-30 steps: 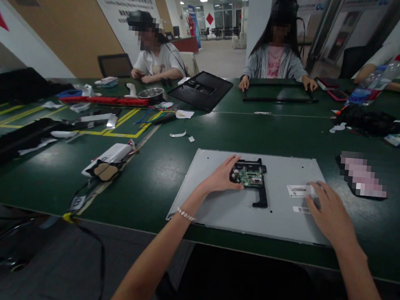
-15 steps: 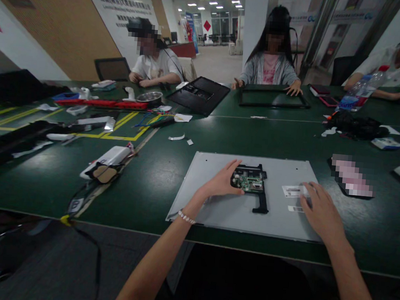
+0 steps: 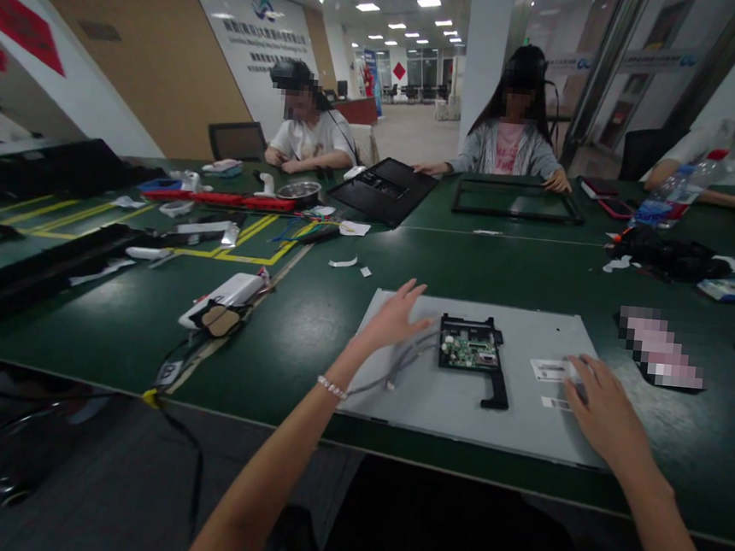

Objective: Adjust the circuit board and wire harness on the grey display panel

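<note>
A flat grey display panel (image 3: 407, 416) lies in front of me, with a green circuit board (image 3: 467, 351) in a black plastic bracket (image 3: 497, 390) on it. My left hand (image 3: 394, 319), a beaded bracelet at the wrist, is over the panel's upper left part, fingers spread and nothing in them. Between that hand and the bracket runs a loose grey cable (image 3: 402, 360). At the panel's right side, my right hand (image 3: 609, 412) rests by the white labels (image 3: 549, 371). Its fingers are loosely extended, and I see nothing held in them.
To the left is a white battery-like pack (image 3: 227, 298) with cables. A phone (image 3: 660, 348) lies on the right. Across the green table, a co-worker's hands touch a black frame (image 3: 518, 217) and a black cover (image 3: 384, 191). Bottles (image 3: 676, 195) stand farther right.
My left hand has moved left, away from the circuit board, uncovering the board and the grey cable. My right hand stays by the labels. The co-worker's hand has shifted to the black cover.
</note>
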Available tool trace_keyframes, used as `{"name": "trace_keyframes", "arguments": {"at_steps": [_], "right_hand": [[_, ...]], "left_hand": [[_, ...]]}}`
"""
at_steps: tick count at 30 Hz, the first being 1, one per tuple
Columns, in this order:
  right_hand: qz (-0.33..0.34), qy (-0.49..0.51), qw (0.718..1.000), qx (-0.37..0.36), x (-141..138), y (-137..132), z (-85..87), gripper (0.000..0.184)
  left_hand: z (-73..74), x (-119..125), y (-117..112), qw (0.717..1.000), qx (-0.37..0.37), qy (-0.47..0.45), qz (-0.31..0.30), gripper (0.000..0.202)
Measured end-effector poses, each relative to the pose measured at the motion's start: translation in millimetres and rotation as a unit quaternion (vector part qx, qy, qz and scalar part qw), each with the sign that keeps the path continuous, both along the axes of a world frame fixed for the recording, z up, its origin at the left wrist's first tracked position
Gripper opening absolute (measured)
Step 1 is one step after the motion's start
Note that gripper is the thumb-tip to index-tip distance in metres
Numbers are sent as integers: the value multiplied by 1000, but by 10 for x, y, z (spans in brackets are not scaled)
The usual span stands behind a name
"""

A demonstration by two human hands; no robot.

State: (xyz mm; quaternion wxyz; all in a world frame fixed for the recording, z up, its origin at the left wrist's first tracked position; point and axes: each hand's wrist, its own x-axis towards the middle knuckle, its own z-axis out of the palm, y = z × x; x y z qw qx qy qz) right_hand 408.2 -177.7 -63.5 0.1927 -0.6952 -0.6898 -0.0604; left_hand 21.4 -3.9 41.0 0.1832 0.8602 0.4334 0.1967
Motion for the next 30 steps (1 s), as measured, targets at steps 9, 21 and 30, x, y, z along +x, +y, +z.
{"name": "trace_keyframes", "arguments": {"at_steps": [9, 21, 30], "right_hand": [[-5, -2, 1000, -10, -16, -37, 11, 53], [-12, 13, 1000, -14, -74, -30, 73, 53], [-17, 15, 1000, -15, -40, -50, 50, 53]], "left_hand": [[32, -994, 1141, 952, 85, 106, 274, 67], [21, -923, 1644, 915, 63, 250, 311, 35], [-57, -919, 1341, 933, 89, 262, 232, 36]]}}
